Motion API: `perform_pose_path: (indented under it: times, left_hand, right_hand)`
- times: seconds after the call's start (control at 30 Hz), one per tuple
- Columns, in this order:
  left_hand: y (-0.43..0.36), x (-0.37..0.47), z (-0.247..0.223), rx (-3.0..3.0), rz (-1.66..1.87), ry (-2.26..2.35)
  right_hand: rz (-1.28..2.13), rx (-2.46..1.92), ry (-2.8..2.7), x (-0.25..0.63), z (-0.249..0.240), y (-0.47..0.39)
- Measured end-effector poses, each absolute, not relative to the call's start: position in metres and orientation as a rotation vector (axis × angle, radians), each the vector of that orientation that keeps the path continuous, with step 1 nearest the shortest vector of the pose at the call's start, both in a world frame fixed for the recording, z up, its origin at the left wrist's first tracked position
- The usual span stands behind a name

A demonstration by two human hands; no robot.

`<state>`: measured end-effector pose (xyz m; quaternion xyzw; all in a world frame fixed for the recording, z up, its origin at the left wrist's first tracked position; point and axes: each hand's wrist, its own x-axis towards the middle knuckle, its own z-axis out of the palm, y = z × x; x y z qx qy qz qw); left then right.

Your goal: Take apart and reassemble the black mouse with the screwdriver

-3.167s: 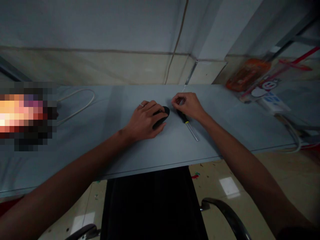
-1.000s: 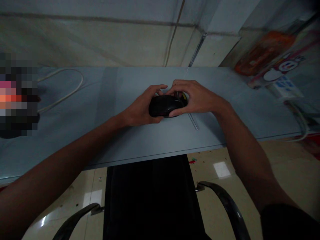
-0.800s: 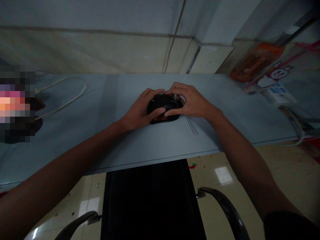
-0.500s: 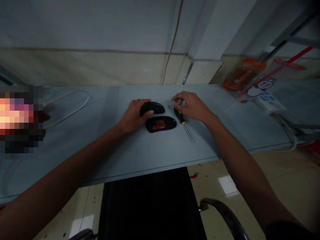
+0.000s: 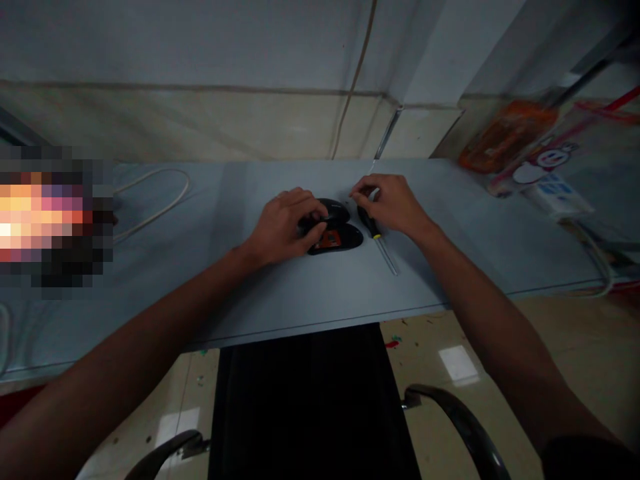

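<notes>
My left hand [image 5: 287, 225] is closed around the left end of a glossy black mouse cover [image 5: 337, 209], thumb and fingers apart with dark plastic between them. Its thumb overlaps the left end of the open mouse base [image 5: 345, 235], which lies just in front, with a reddish-orange board inside. My right hand [image 5: 387, 200] is held in a pinch to the right of the mouse parts; anything between its fingertips is too small to make out. Under that hand lies a screwdriver [image 5: 377, 237] with a black and yellow handle, its clear-looking shaft pointing towards the front edge.
Both mouse parts rest on a pale blue-grey table [image 5: 280, 293] against a tiled wall. A white cable [image 5: 183, 190] loops at left, beside a blurred-out area. An orange package [image 5: 505, 137] and a white power strip [image 5: 560, 193] are at right. A black chair [image 5: 315, 400] stands in front.
My left hand has shifted right and towards the base, and the cover has slid a little with it. The view has moved slightly. My right hand stays pinched by the screwdriver.
</notes>
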<state>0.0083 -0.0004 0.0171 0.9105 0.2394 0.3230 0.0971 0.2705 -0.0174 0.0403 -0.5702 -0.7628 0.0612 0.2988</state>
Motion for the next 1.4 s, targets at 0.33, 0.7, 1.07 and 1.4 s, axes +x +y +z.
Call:
perform_pose_path:
  times: [0.33,0.7,1.07,1.4]
  left_hand:
    - [-0.004,0.008,0.017,2.882,0.848,0.509]
    - [-0.013,0.013,0.022,2.734,1.108,0.653]
    - [-0.014,0.01,0.025,2.684,1.295,0.689]
    - [-0.011,0.012,0.018,2.754,1.384,0.684]
  right_hand:
    - [0.676,-1.212,-1.716,0.254,0.052,-0.028]
    - [1.247,-1.094,-1.613,0.239,0.052,-0.038]
    - [0.893,-1.131,-1.492,0.237,0.055,-0.037]
    - [0.914,-0.953,-1.443,0.24,0.05,-0.036]
